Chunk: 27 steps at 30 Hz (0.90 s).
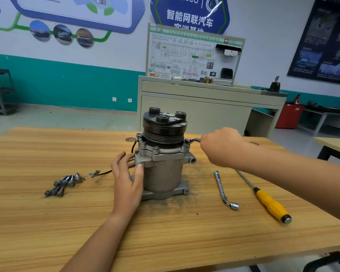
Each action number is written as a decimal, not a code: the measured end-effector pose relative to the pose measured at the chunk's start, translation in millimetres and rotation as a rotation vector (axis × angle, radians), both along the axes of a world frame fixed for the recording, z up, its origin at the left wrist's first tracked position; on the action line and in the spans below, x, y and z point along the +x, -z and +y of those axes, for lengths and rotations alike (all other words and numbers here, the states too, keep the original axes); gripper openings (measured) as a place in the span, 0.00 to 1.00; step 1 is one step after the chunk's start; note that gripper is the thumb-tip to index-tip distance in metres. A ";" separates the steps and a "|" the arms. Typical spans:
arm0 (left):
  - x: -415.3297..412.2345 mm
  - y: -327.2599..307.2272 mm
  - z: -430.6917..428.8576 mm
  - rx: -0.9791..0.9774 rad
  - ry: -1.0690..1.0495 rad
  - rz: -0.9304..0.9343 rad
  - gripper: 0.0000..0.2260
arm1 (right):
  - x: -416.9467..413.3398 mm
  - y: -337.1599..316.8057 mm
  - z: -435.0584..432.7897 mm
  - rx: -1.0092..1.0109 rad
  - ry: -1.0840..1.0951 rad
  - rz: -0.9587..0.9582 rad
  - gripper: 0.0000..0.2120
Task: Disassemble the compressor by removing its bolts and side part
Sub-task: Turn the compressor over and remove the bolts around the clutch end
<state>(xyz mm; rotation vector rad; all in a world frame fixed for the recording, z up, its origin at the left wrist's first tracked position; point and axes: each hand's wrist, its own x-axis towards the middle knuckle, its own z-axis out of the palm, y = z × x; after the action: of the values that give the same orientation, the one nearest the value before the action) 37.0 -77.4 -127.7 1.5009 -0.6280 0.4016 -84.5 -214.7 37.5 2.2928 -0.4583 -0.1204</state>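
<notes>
The grey compressor (163, 169) stands upright on the wooden table (165, 232), its black pulley (164, 128) on top. My left hand (127, 177) grips the compressor's left side, thumb on a lug and fingers round the back. My right hand (221, 147) holds a small wrench (192, 140) whose ring end sits on a bolt at the flange's upper right corner. Bolt heads show along the flange (157, 152) under the pulley. Several removed bolts (64, 184) lie in a loose pile to the left.
An L-shaped socket wrench (223, 189) and a yellow-handled screwdriver (269, 203) lie right of the compressor. The compressor's black wire with its plug (95, 173) trails left. Dark grime surrounds the base. A grey training bench (204, 101) stands behind the table.
</notes>
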 end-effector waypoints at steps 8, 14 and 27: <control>2.3 2.3 0.0 -0.007 0.009 -0.031 0.11 | 5.1 -2.5 -23.7 -0.064 -0.027 0.036 0.14; 5.1 3.0 -2.6 0.009 0.006 -0.043 0.16 | 21.9 5.4 -49.3 0.019 -0.010 -0.050 0.15; 5.7 0.4 -2.7 0.035 0.002 -0.069 0.28 | 64.6 18.1 -68.2 0.039 -0.312 -0.277 0.14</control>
<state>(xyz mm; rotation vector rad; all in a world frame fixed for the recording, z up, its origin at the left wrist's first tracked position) 42.7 -80.1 -128.1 1.5242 -0.6941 0.4439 -19.9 -282.9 19.5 2.3988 -0.2324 0.3492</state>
